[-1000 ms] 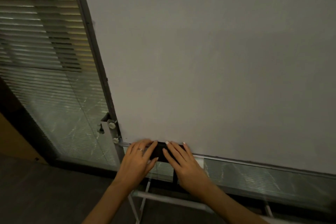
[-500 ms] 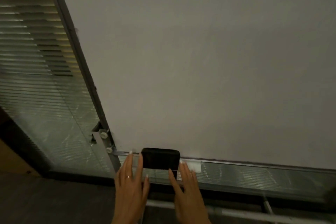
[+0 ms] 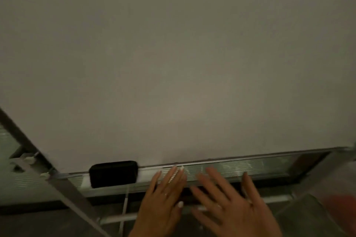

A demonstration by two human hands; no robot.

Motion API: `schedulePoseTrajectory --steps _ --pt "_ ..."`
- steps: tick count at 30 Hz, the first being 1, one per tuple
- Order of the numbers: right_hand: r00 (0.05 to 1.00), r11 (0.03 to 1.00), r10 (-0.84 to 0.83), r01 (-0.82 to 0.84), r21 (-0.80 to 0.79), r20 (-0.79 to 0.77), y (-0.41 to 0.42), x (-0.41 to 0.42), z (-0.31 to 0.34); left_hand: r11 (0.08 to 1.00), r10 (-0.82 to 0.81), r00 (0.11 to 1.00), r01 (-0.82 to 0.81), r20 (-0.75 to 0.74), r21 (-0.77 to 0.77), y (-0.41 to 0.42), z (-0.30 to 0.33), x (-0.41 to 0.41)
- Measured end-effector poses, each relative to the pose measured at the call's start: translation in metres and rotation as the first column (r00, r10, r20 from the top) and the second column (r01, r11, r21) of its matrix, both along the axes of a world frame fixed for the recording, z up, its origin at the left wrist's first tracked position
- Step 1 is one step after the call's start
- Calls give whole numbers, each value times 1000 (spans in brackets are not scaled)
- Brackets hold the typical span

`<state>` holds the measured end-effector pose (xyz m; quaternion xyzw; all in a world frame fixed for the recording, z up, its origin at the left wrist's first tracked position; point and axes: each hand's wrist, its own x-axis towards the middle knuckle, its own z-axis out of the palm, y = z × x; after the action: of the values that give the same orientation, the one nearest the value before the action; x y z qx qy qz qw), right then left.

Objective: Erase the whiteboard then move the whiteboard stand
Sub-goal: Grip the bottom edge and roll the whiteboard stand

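Whiteboard (image 3: 173, 63) filling most of the view, blank and grey in dim light. Black eraser (image 3: 113, 174) resting on the tray (image 3: 250, 167) along the board's bottom edge, toward the left. Left hand (image 3: 163, 198) and right hand (image 3: 231, 204) side by side just right of the eraser, fingers straight and spread, palms down, holding nothing, blurred. Metal stand leg (image 3: 63, 184) slanting down at the lower left. Slatted blinds (image 3: 7, 146) behind glass at far left.

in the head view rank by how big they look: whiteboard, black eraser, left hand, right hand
1. whiteboard, fills most of the view
2. right hand
3. left hand; hands are nearest the camera
4. black eraser
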<state>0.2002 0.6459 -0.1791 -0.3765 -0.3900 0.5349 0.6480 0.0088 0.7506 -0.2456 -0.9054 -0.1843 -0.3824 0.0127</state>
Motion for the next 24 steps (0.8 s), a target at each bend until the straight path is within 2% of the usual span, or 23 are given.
schedulePoseTrajectory --steps 2,3,4,5,6,7,8,9,13,17,19,24 --pt "958 991 136 -135 22 -254 -5 12 3 984 58 995 -42 86 -175 -6 -10 16" --pt "936 989 113 -139 -53 -333 -6 18 4 950 137 985 -100 108 -294 -15 -3 35" --pt "943 976 70 -131 -171 -325 -4 32 -4 845 238 971 -195 24 -499 -24 10 54" --pt "963 925 -16 -88 -369 -269 -1 50 -12 633 292 955 -233 -51 -738 -30 13 76" --pt "980 865 -128 34 -501 -155 1 60 -30 291 367 928 -187 -71 -938 -31 11 94" --pt "960 803 -249 131 -581 -129 2 68 -35 -30 479 878 -4 -17 -1000 -28 10 107" --pt "938 794 -309 164 -586 -156 4 74 -36 -231 598 802 178 5 -957 -23 8 116" --pt "915 782 -361 190 -593 -182 9 77 -33 -254 708 704 329 57 -909 -16 2 124" --pt "831 796 -475 264 -545 -290 32 91 -27 -36 873 403 616 276 -787 -4 15 144" --pt "746 836 -493 263 -482 -448 50 100 -24 121 917 153 772 368 -623 8 31 149" --pt "734 848 -485 263 -459 -476 56 105 -27 145 921 118 781 371 -608 7 32 151" --pt "784 833 -479 265 -485 -394 57 113 -40 163 954 70 692 290 -703 5 27 158"
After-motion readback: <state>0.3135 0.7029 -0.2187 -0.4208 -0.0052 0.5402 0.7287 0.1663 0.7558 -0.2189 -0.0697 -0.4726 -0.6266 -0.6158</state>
